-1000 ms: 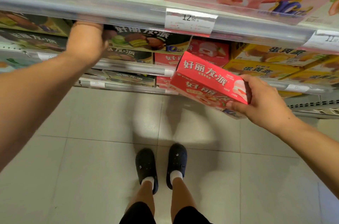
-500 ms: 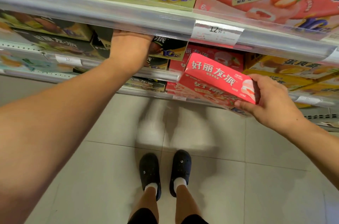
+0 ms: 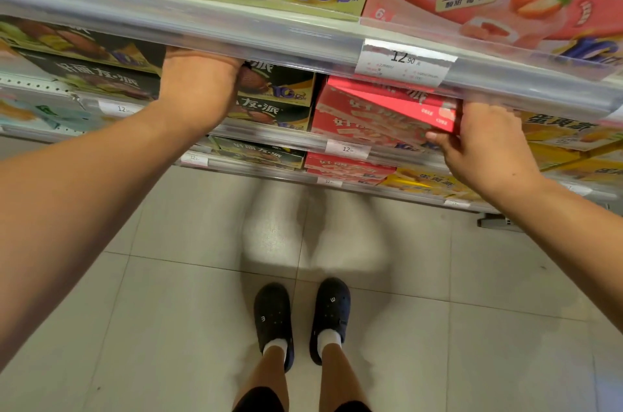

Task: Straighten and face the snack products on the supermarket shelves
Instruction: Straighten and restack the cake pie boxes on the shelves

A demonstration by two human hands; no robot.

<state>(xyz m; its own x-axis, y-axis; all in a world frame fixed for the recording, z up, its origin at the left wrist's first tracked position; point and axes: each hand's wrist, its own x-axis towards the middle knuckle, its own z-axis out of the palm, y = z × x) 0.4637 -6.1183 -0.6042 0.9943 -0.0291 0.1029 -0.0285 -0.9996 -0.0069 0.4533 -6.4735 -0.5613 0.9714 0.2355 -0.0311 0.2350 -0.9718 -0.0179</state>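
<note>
From the head view, the work looks partway done: dark boxes (image 3: 276, 88) at centre sit stacked facing out, while one red box (image 3: 397, 105) at centre right lies tilted at the mouth of the shelf (image 3: 236, 37), not yet seated on the red stack. The right hand (image 3: 485, 148) pinches its near corner. The left hand (image 3: 199, 81) reaches under the shelf edge against the dark boxes; its fingers are hidden, so I cannot tell their state.

A red snack box (image 3: 401, 105) sits tilted at the front edge of the shelf (image 3: 269, 135), on top of more red boxes (image 3: 364, 132). Dark green boxes (image 3: 273, 98) are stacked beside them.
</note>
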